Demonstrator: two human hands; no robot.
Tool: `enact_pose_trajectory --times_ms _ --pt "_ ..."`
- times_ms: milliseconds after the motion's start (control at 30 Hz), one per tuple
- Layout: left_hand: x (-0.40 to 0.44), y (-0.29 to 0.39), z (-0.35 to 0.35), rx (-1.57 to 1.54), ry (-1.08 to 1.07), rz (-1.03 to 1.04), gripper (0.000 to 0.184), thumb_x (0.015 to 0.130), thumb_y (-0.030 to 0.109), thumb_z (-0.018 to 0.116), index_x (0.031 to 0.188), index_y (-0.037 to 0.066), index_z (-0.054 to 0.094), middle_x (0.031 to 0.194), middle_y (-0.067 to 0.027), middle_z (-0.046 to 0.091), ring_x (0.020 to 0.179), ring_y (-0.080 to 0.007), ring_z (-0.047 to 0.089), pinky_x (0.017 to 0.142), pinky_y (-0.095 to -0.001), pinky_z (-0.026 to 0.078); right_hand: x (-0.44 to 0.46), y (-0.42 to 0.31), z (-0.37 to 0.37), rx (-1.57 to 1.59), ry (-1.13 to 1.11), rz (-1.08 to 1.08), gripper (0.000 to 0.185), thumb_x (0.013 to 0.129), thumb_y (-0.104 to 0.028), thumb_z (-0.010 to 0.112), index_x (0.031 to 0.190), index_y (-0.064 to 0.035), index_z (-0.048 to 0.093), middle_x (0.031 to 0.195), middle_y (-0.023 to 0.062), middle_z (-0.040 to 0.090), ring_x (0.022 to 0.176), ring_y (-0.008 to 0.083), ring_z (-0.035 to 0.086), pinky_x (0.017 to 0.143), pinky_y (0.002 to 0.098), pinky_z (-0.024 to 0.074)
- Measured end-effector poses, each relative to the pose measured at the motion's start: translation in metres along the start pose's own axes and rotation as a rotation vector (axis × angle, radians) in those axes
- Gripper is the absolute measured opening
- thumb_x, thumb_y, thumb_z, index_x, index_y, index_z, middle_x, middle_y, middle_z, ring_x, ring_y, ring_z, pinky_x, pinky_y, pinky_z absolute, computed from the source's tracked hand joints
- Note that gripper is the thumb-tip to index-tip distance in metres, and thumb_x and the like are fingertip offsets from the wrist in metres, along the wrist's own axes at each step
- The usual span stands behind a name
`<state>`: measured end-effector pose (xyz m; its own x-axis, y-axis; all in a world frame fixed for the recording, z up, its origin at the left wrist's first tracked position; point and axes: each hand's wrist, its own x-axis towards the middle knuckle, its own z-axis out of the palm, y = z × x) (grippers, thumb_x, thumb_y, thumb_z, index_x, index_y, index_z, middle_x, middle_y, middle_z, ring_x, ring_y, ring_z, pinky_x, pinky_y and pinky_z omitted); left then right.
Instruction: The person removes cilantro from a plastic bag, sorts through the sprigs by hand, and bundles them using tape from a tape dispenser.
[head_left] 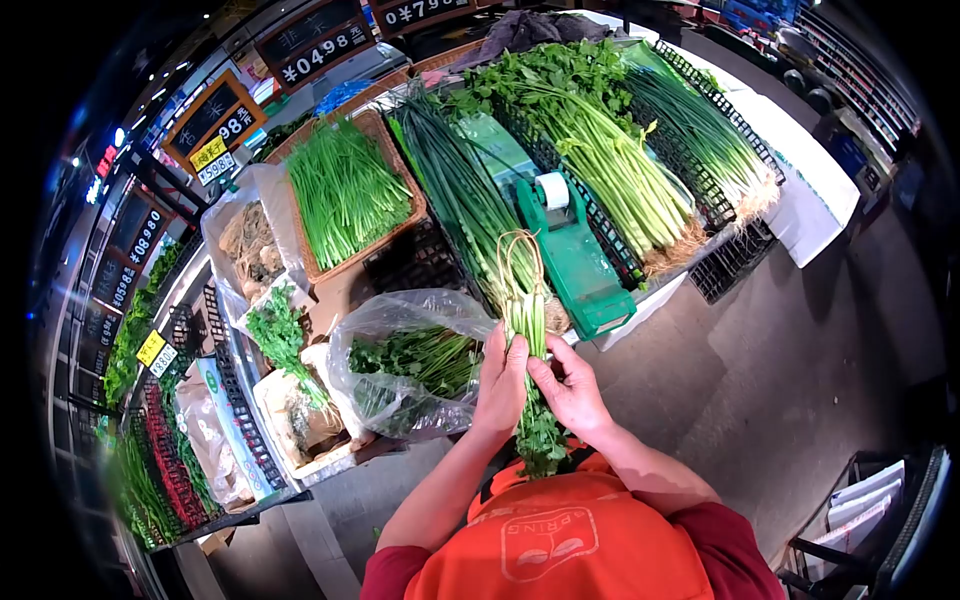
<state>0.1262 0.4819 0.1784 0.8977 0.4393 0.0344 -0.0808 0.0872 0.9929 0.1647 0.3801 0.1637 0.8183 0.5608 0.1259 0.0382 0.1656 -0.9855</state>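
A bunch of leafy green herbs [540, 430] is held upside down in front of the red apron, its leaves toward the body and its pale stems and roots pointing away. My left hand [502, 380] closes round the stems from the left. From the right, my right hand [568, 385] pinches the same stems, its thumb near the other thumb. Just beyond the hands stands a green tape dispenser [580, 265] with a white roll. An open clear plastic bag [400, 400] with more herbs lies left of my left hand.
Crates of celery [620, 170] and scallions [700, 130] fill the back right. A wicker basket of chives [345, 190] stands at the back left, near price signs [215, 120]. A small herb bunch [280, 335] lies on a white box. At the lower right is a dark rack [860, 510].
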Motion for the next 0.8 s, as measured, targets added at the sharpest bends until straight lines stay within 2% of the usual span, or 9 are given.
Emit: enact_pose_trajectory --times_ms 167,200,300,400,500,567,600,700,800 --pt "0.000 0.000 0.015 0.193 0.045 0.095 0.030 0.094 0.018 0.038 0.117 0.001 0.045 0.104 -0.0101 0.043 0.099 -0.0189 0.043 0.089 -0.0300 0.033 -0.005 0.001 -0.012 0.116 0.007 0.028 0.032 0.088 -0.008 0.051 0.119 -0.0025 0.046 0.090 -0.0009 0.053 0.075 0.0044 0.044 0.068 0.0195 0.0389" --pt "0.001 -0.002 0.016 0.160 0.079 0.064 0.033 0.095 0.017 0.037 0.123 0.000 0.042 0.110 -0.0042 0.045 0.100 -0.0123 0.045 0.088 -0.0253 0.035 -0.007 0.002 -0.017 0.113 -0.017 0.082 0.031 0.088 -0.009 0.051 0.118 -0.0025 0.045 0.089 0.0002 0.054 0.077 0.0061 0.045 0.070 0.0204 0.0396" --pt "0.003 0.002 0.025 0.027 0.146 0.117 0.032 0.094 0.015 0.038 0.121 -0.001 0.044 0.107 -0.0086 0.044 0.097 -0.0165 0.045 0.086 -0.0278 0.037 -0.007 0.010 -0.021 0.068 -0.016 -0.022 0.031 0.088 -0.010 0.052 0.117 -0.0025 0.045 0.090 0.0025 0.055 0.078 0.0080 0.047 0.072 0.0217 0.0405" --pt "0.003 0.004 0.025 0.074 0.078 0.036 0.040 0.095 0.015 0.037 0.131 -0.001 0.033 0.117 -0.0071 0.045 0.105 -0.0122 0.043 0.091 -0.0245 0.034 -0.009 -0.002 -0.025 -0.064 -0.050 -0.025 0.031 0.088 -0.012 0.052 0.116 -0.0027 0.045 0.091 0.0073 0.056 0.077 0.0094 0.047 0.072 0.0245 0.0418" --pt "0.001 0.011 0.034 -0.009 0.046 0.010 0.048 0.096 0.018 0.036 0.137 0.002 0.019 0.125 -0.0071 0.041 0.110 -0.0114 0.041 0.093 -0.0237 0.033 -0.010 0.001 -0.027 -0.124 -0.085 -0.077 0.033 0.089 -0.014 0.049 0.119 -0.0035 0.043 0.093 0.0137 0.057 0.080 0.0171 0.056 0.074 0.0293 0.0442" --pt "0.004 -0.002 0.033 0.052 0.034 0.085 0.050 0.096 0.018 0.036 0.139 0.003 0.014 0.129 -0.0073 0.037 0.111 -0.0118 0.040 0.093 -0.0235 0.033 -0.013 0.003 -0.027 -0.170 -0.098 -0.078 0.035 0.089 -0.015 0.048 0.121 -0.0043 0.041 0.094 0.0172 0.057 0.086 0.0270 0.058 0.075 0.0323 0.0449" --pt "0.003 -0.002 0.030 0.044 -0.002 0.001 0.052 0.096 0.020 0.034 0.140 0.005 0.009 0.132 -0.0071 0.033 0.113 -0.0124 0.038 0.094 -0.0240 0.032 -0.015 0.003 -0.026 -0.193 -0.104 -0.078 0.036 0.089 -0.015 0.048 0.122 -0.0047 0.039 0.095 0.0189 0.057 0.088 0.0319 0.059 0.075 0.0338 0.0453" --pt "0.002 0.000 0.033 -0.009 0.034 0.010 0.052 0.096 0.023 0.032 0.140 0.006 0.010 0.129 -0.0066 0.036 0.112 -0.0125 0.039 0.096 -0.0262 0.030 -0.017 0.003 -0.023 -0.351 -0.079 -0.155 0.037 0.088 -0.016 0.047 0.123 -0.0053 0.037 0.096 0.0204 0.057 0.095 0.0412 0.054 0.076 0.0360 0.0455" --pt "-0.003 0.012 0.039 -0.072 0.033 -0.043 0.050 0.096 0.024 0.033 0.139 0.006 0.016 0.124 -0.0055 0.041 0.110 -0.0128 0.041 0.096 -0.0269 0.030 -0.017 0.007 -0.027 -0.306 -0.131 -0.081 0.034 0.088 -0.016 0.049 0.119 -0.0045 0.041 0.094 0.0188 0.058 0.088 0.0333 0.059 0.075 0.0341 0.0454"
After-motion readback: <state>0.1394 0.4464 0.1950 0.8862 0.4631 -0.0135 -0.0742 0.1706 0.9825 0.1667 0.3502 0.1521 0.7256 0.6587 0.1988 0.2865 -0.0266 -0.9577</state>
